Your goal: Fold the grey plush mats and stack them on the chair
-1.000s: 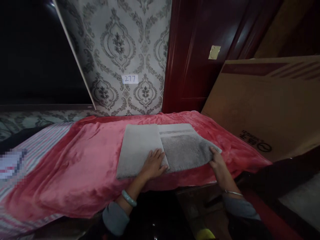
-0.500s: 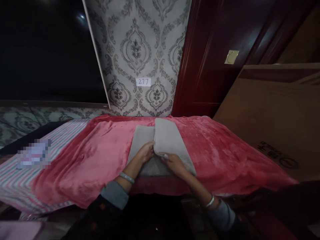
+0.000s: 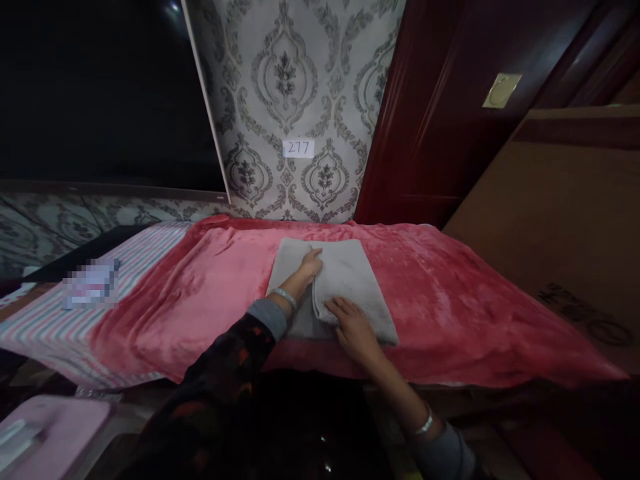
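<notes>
A grey towel-like cloth lies partly folded on a red plush blanket. Its right part is doubled over toward the left, leaving a single lower layer showing on the left side. My left hand rests on the folded edge toward the far side, fingers stretched forward and touching the fabric. Nearer to me, my right hand lies with outstretched fingers on the near corner of the folded layer. Neither hand grips the cloth.
A striped cloth shows beneath the blanket at left, with a blurred-out item on it. A pink stool-like surface stands at lower left. A large cardboard box leans at right; a dark screen hangs at back left.
The raised grey flap has come down flat. My left hand has moved forward along its edge, and my right hand has opened from a pinch to lie on it. The view has shifted slightly.
</notes>
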Available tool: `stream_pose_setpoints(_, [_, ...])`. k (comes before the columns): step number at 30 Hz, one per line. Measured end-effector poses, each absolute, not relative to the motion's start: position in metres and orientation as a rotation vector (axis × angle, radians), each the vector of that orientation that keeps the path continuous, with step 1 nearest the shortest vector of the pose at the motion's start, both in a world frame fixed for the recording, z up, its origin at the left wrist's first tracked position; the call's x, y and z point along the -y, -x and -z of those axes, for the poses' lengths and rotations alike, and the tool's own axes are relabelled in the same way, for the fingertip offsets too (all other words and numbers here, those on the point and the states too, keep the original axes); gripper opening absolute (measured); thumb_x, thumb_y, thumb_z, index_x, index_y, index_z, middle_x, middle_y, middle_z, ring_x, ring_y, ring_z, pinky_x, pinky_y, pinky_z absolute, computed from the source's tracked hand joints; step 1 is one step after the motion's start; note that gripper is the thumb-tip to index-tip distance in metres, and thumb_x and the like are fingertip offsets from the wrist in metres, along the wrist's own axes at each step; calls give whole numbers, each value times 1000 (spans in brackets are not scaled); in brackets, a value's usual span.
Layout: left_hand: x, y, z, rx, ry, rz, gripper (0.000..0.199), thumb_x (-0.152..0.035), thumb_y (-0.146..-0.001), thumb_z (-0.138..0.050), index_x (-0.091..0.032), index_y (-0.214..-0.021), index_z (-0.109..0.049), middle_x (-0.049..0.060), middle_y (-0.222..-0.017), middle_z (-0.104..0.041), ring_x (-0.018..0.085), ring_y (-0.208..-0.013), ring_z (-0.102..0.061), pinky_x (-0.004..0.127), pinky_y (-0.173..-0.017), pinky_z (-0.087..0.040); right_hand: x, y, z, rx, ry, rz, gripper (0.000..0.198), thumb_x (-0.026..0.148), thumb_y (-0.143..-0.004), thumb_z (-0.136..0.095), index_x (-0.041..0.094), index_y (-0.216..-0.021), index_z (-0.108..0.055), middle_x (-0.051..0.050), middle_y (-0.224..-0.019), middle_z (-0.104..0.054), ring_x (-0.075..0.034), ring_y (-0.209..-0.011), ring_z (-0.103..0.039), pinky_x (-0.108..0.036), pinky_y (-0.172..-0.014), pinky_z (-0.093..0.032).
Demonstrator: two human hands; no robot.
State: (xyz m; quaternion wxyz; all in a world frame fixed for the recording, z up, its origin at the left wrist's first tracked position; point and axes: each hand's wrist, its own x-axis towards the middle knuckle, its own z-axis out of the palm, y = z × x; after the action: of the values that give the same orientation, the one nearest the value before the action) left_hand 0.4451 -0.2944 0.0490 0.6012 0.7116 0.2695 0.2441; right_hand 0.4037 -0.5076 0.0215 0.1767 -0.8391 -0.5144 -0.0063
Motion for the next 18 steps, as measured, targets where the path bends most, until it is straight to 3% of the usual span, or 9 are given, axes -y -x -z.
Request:
stream_pose_setpoints(5, [285, -446, -44, -709, -1741, -550, 64, -7, -69, -57, -9, -133, -61, 15, -119, -71, 25, -97, -70, 36, -88, -55, 492, -392, -16, 1500, 2364, 59, 72, 4, -79, -52, 21, -149, -49, -11, -156, -43, -30, -145, -37, -50, -118, -30])
stream_pose_setpoints(10, [279, -435, -29, -721, -1860, -540, 60, -5, -68, -58, -8, -128, -64, 16, -133, -65, 27, -124, -60, 35, -109, -44, 498, -390, -1, 1528, 2336, 105, 70, 7, -79, -57, 23, -148, -50, -10, -157, -40, -31, -146, -34, -54, -118, -27])
stream_pose_setpoints(18, [276, -439, -20, -648, -2028, -555, 75, -2, -68, -53, -10, -142, -53, 12, -145, -55, 24, -138, -47, 34, -120, -32, 508, -394, -1, 1505, 2296, 125, 65, 8, -84, -50, 26, -147, -51, -7, -155, -44, -28, -146, -35, -54, -118, -25])
